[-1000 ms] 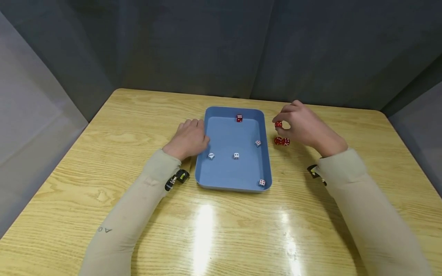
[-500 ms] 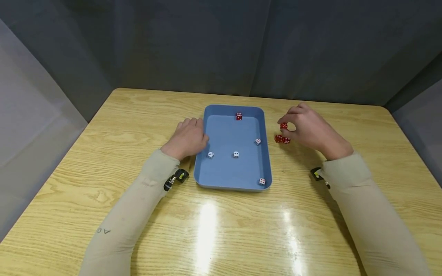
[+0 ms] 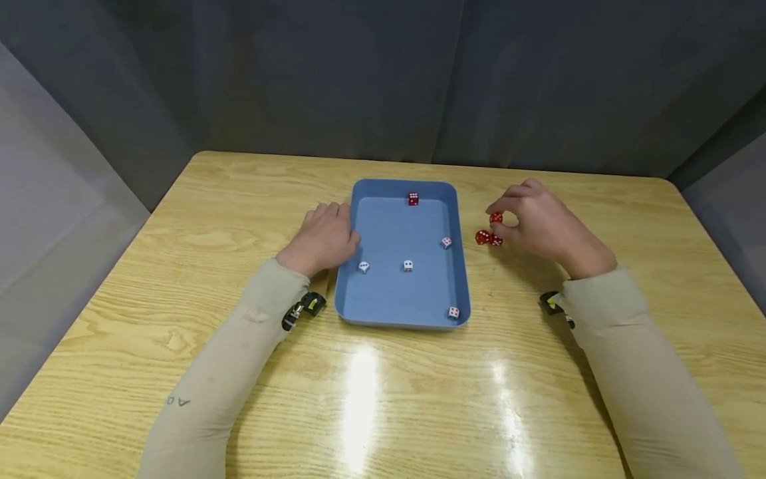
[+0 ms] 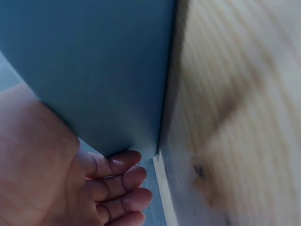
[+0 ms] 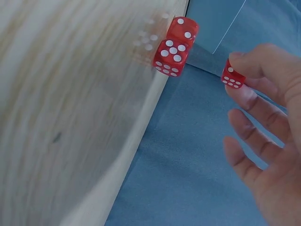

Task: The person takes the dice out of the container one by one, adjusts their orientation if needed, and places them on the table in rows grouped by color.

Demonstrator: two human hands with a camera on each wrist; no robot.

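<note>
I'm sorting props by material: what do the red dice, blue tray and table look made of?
Red dice: likely translucent plastic, glossy, light showing through. Blue tray: probably moulded plastic, matte, rounded corners. Table: wood-grain top, perhaps laminate, with glossy lamp reflections.

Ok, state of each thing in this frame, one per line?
left hand: relaxed, resting against the tray's left wall
right hand: pinching one red die
two red dice: on table, side by side
blue tray: on table, holding one red and four white dice
</note>
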